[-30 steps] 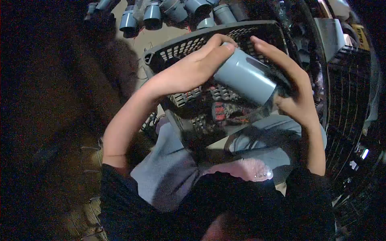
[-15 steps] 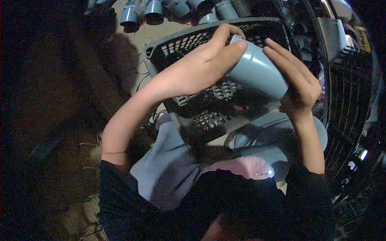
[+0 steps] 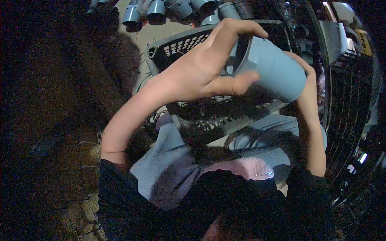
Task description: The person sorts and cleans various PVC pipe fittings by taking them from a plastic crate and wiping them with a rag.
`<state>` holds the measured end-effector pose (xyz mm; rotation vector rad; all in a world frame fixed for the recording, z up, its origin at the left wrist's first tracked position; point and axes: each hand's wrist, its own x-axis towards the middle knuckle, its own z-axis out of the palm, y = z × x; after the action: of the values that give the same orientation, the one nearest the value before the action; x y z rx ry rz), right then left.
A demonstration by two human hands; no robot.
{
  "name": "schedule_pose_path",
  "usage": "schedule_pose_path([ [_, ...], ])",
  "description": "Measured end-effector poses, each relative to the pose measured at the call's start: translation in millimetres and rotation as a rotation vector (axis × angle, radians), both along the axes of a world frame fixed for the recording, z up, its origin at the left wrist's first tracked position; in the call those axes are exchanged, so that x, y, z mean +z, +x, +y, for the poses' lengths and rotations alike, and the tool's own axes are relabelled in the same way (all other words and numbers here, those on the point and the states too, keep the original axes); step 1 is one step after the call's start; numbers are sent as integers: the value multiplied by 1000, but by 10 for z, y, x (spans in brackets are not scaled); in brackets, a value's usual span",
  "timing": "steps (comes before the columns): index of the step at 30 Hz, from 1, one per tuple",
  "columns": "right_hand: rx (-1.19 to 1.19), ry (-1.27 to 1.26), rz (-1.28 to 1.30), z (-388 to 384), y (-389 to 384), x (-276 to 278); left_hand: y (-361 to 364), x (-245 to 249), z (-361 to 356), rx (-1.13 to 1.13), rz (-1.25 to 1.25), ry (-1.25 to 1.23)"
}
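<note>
A blue-grey plastic pipe fitting (image 3: 279,70) is held tilted above a black crate, its stepped, narrower end toward the left. My right hand (image 3: 305,74) grips it from behind and the right side; most of those fingers are hidden by the fitting. Around the left end, my left hand (image 3: 217,60) is spread, thumb below and fingers above. A dark gap shows between that palm and the fitting, while the fingertips lie at or close to its rim. Below both hands is the perforated black plastic crate (image 3: 177,116), between my knees.
Several similar grey pipe fittings (image 3: 157,12) lie on the floor beyond the crate. Dark wire-mesh racking (image 3: 348,96) rises close on the right, with boxes (image 3: 333,34) at its upper part. My legs (image 3: 169,164) flank the crate's near side.
The fitting has turned and shifted right, showing its stepped end. My left hand has loosened, its thumb moving down and its fingers spreading. My right hand has moved behind the fitting.
</note>
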<state>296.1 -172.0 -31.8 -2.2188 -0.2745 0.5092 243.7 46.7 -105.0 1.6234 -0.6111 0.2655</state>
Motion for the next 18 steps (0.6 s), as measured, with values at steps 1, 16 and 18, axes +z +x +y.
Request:
schedule_pose_path([
  [1,-132,129,150,-63,-15,-68,29,9,6,25,-103,21],
  [16,344,-83,10,202,-136,-651,264,269,1139,404,21,-61],
  [18,423,-182,29,229,-330,-873,194,296,1215,487,29,-68],
])
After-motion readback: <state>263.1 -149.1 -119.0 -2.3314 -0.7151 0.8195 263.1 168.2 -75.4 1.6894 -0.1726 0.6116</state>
